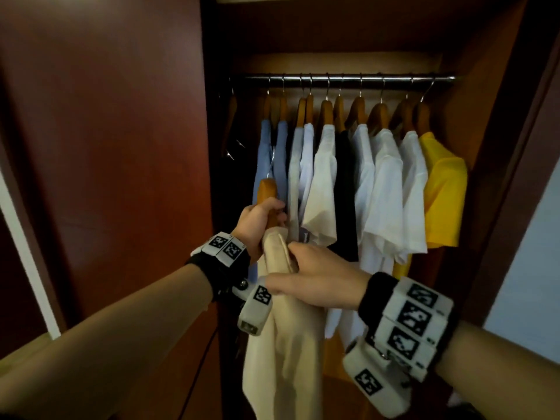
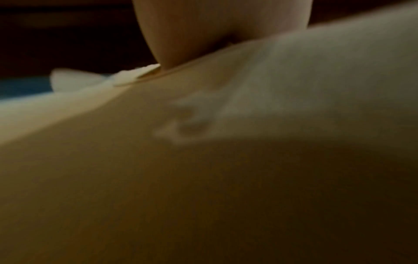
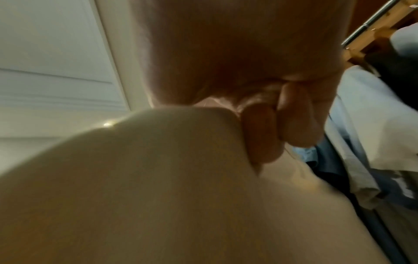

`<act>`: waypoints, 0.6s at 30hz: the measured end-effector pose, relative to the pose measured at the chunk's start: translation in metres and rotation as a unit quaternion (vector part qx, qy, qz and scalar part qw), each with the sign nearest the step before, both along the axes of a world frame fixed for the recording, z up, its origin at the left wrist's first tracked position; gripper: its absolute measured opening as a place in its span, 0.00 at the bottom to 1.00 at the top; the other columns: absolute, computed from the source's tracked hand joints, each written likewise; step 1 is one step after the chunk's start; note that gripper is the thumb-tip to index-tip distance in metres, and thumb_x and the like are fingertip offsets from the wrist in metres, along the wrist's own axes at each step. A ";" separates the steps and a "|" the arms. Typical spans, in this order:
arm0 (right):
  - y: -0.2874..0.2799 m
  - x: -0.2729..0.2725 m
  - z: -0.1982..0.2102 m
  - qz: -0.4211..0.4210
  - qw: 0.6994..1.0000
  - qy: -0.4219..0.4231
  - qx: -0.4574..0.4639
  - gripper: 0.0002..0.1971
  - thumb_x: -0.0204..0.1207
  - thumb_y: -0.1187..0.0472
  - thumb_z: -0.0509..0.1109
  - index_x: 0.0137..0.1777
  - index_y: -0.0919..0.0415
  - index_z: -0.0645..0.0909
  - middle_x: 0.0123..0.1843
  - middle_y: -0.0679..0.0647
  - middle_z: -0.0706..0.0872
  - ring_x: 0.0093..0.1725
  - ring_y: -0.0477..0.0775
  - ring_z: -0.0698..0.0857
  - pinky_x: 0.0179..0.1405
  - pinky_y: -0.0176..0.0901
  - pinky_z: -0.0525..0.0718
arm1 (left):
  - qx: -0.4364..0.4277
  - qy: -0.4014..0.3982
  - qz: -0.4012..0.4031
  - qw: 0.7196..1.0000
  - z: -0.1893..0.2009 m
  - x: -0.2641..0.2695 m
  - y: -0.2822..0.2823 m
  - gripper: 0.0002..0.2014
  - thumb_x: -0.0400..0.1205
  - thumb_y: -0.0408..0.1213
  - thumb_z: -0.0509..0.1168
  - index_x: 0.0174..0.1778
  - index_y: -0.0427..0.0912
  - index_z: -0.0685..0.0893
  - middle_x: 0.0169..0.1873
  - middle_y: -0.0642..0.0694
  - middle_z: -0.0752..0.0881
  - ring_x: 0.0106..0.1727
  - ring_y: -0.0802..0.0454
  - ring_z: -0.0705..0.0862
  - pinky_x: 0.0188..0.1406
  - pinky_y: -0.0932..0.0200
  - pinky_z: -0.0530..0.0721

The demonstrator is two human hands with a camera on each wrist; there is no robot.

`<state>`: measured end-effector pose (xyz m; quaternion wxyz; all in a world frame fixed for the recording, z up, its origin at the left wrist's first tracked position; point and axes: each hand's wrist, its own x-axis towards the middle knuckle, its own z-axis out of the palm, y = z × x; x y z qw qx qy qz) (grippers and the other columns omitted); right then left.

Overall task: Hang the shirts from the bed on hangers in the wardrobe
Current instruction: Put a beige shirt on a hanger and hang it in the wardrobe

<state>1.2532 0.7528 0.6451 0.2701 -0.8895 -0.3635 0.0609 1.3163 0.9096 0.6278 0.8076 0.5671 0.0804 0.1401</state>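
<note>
A cream shirt (image 1: 285,344) hangs on a wooden hanger (image 1: 266,190) in front of the open wardrobe. My left hand (image 1: 260,225) grips the hanger just above the shirt's collar. My right hand (image 1: 312,277) holds the cream fabric at the shoulder, fingers curled into it. Up close the cream shirt (image 2: 203,178) fills the left wrist view, which is blurred. In the right wrist view my fingers (image 3: 260,135) curl over the cream shirt (image 3: 158,187). The metal rail (image 1: 348,77) runs across the wardrobe above my hands.
Several shirts on wooden hangers fill the rail: blue ones (image 1: 272,156) at the left, white ones (image 1: 385,192), a black one (image 1: 345,189) and a yellow one (image 1: 442,189) at the right. A dark red door panel (image 1: 106,147) stands to the left.
</note>
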 end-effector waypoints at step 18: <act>0.129 0.104 0.035 -0.059 0.989 0.051 0.124 0.15 0.61 0.47 0.73 0.37 0.60 0.85 0.33 0.50 0.86 0.40 0.55 0.89 0.36 0.47 0.83 | 0.160 0.071 0.013 0.984 0.062 0.086 0.120 0.28 0.79 0.55 0.68 0.67 0.37 0.77 0.45 0.37 0.86 0.45 0.40 0.86 0.57 0.42 0.85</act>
